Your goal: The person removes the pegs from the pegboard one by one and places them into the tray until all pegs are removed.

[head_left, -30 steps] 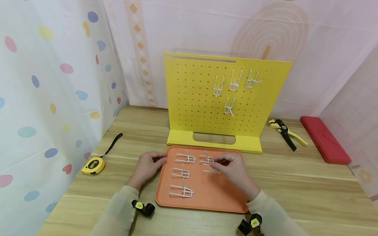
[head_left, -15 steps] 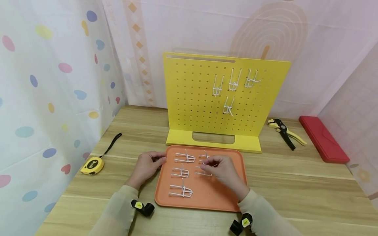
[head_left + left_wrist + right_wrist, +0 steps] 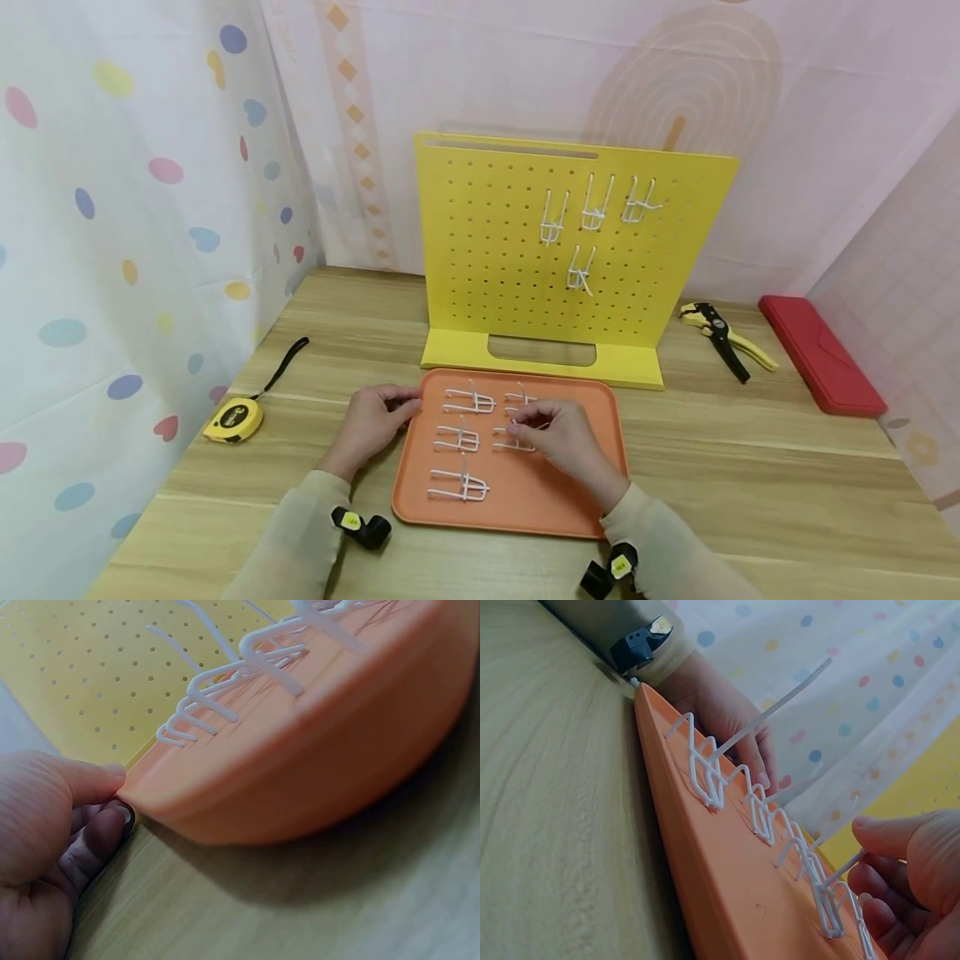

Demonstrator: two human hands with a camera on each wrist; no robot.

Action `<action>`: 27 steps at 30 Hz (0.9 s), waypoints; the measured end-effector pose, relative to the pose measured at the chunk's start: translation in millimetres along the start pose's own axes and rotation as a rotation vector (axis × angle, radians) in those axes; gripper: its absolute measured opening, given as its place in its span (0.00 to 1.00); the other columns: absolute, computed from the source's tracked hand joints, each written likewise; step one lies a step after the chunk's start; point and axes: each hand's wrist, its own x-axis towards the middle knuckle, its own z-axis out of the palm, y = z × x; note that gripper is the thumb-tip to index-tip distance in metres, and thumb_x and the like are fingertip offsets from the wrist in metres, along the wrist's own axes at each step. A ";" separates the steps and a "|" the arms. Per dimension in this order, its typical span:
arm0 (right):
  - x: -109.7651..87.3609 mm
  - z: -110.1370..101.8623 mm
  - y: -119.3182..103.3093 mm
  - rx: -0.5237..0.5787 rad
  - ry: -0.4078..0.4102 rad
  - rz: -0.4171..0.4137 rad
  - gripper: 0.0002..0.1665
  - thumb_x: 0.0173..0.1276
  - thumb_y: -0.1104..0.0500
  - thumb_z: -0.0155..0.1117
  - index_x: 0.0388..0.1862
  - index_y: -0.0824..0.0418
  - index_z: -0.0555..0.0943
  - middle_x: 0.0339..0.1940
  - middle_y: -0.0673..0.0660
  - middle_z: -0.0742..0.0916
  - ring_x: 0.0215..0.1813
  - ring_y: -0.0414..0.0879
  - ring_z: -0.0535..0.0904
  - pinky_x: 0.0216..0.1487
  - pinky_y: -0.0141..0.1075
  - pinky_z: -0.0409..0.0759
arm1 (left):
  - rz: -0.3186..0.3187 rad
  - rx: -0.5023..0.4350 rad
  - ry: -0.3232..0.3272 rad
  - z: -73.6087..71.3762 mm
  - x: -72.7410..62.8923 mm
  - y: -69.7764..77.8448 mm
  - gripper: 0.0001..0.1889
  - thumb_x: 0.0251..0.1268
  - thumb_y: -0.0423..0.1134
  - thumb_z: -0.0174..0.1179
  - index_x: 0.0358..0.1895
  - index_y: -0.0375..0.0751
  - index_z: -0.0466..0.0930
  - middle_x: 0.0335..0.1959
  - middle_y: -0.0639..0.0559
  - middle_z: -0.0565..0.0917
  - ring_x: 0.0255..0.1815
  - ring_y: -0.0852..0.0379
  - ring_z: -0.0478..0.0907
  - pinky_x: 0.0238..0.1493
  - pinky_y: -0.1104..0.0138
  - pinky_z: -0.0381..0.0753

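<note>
Low over the orange tray, my right hand pinches the upright prong of a white wire pegboard hook between thumb and fingers; that hook sits on the tray. My left hand grips the tray's far left corner, thumb on the rim and fingers beneath, as the left wrist view shows. Three more hooks form a column on the tray's left side, the nearest hook lying at the front. Behind the held one, another hook is partly covered by my right hand.
A yellow pegboard stands right behind the tray, with several white hooks hung on its right half. At left lies a yellow tape measure with a black strap. A wire stripper and a red case lie at right.
My right hand has moved left and slightly toward me with the hook, bringing it down beside the others on the tray. My left hand has stayed at the tray's corner.
</note>
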 end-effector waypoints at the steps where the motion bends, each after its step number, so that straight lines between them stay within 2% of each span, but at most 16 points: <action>1: 0.0 -0.1 0.3 0.001 0.000 0.002 0.03 0.57 0.61 0.74 0.30 0.58 0.88 0.30 0.51 0.88 0.28 0.45 0.80 0.24 0.32 0.77 | 0.002 0.000 0.000 -0.1 0.0 -0.1 0.09 0.63 0.37 0.65 0.45 0.41 0.87 0.36 0.50 0.86 0.31 0.59 0.80 0.31 0.69 0.80; 16: -2.2 -1.5 0.9 0.030 0.002 0.024 0.05 0.56 0.62 0.74 0.32 0.61 0.88 0.29 0.52 0.87 0.31 0.44 0.82 0.28 0.32 0.79 | 0.005 -0.020 -0.004 1.0 1.3 -1.9 0.09 0.63 0.37 0.65 0.45 0.40 0.87 0.37 0.49 0.87 0.32 0.60 0.80 0.31 0.69 0.80; 27: -3.5 -2.0 -1.6 0.024 -0.008 0.036 0.07 0.57 0.61 0.74 0.34 0.62 0.88 0.29 0.52 0.87 0.30 0.44 0.81 0.24 0.30 0.77 | -0.001 -0.018 -0.006 -1.3 0.6 -1.1 0.09 0.63 0.37 0.65 0.44 0.41 0.87 0.36 0.50 0.87 0.31 0.59 0.80 0.30 0.69 0.80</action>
